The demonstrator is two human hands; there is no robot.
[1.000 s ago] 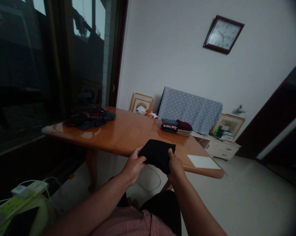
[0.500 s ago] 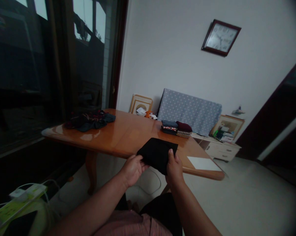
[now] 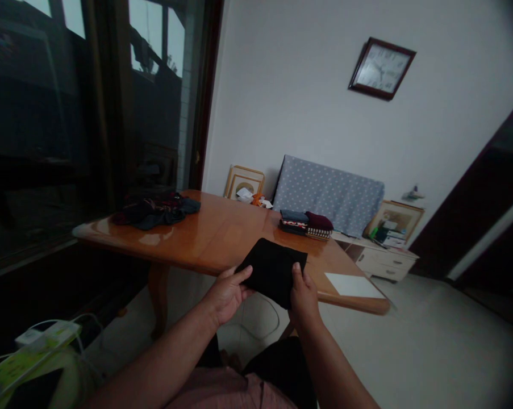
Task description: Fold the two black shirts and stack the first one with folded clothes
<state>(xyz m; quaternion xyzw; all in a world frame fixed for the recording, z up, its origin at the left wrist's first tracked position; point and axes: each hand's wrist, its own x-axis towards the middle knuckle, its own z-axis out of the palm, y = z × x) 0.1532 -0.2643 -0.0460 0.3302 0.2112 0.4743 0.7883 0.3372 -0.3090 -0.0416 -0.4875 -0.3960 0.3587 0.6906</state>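
Up a touch goes the black cloth [image 3: 273, 270] since half a second ago, and the left hand [image 3: 227, 292] has loosened, one finger now stretched along the cloth's near-left edge while the rest cup it from below. The right hand [image 3: 303, 295] pinches the near-right edge, thumb on top. The cloth is held folded into a flat square, just over the near rim of the desk [image 3: 213, 233] and not yet laid down. By the look of it this piece is as good as folded. At one o'clock from it a neat folded stack [image 3: 305, 222] sits on the far side of the desk, and well apart at ten o'clock a loose heap of clothes [image 3: 156, 209] lies unfolded. A white sheet [image 3: 352, 284] rests at three o'clock near the corner. The desk is glossy brown wood. Beyond it at twelve o'clock stand a dotted cover [image 3: 328, 193] and a picture frame [image 3: 244, 180] against the wall, with a clock [image 3: 382, 68] up at one o'clock and dark glass doors [image 3: 90, 113] at nine.
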